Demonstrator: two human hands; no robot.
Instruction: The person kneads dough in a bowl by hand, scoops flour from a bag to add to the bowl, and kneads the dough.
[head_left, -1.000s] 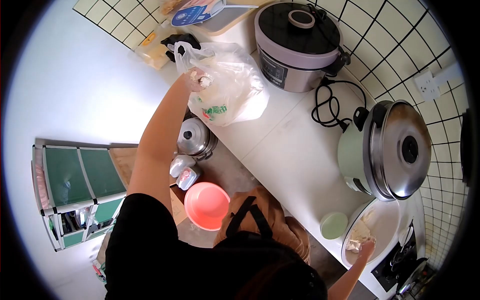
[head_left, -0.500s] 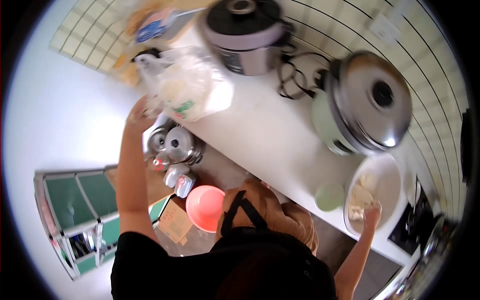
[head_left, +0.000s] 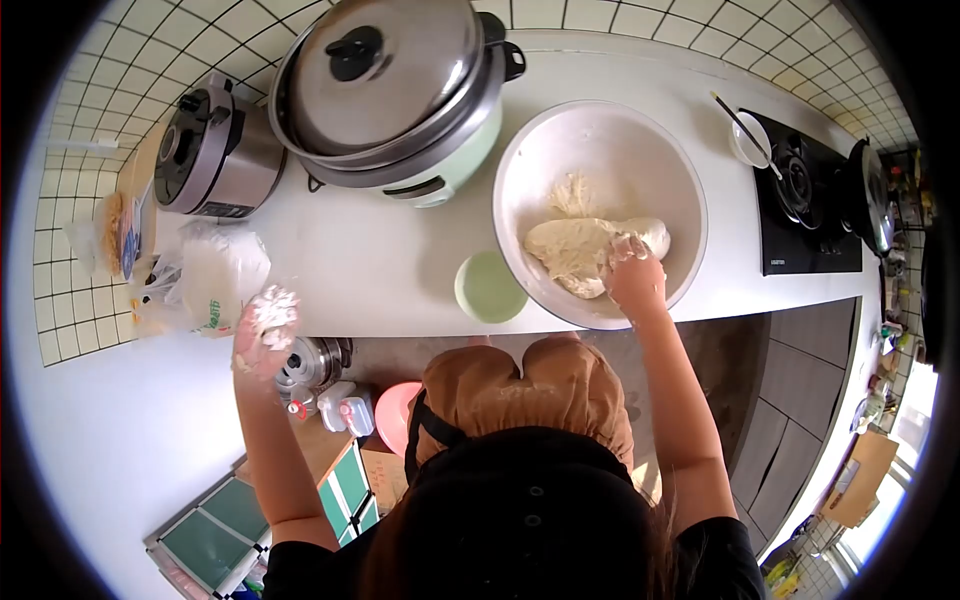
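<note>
A large white bowl [head_left: 520, 150] holds a pale lump of dough [head_left: 575, 245], with a ragged piece of dough [head_left: 573, 195] beside it. My right hand [head_left: 636, 275] is in the bowl, fingers curled on the dough's right part and smeared with it. Just in front of a plastic bag [head_left: 222, 275] of white contents, my left hand [head_left: 262, 335] is raised with its fingers curled around a clump of white flour [head_left: 274, 312]. Loose specks show around that hand. A light green bowl [head_left: 490, 287] sits close to the big bowl's left side.
A large pot [head_left: 440, 150] with a metal lid and a grey electric cooker [head_left: 225, 150] stand along the back left. At the right are a black stove [head_left: 800, 235] and a small white bowl [head_left: 748, 140] with a stick across it. A pink basin [head_left: 393, 415] is below the counter.
My left hand has come away from the plastic bag with flour in it. My head has turned toward the big bowl, where my right hand remains at the dough.
</note>
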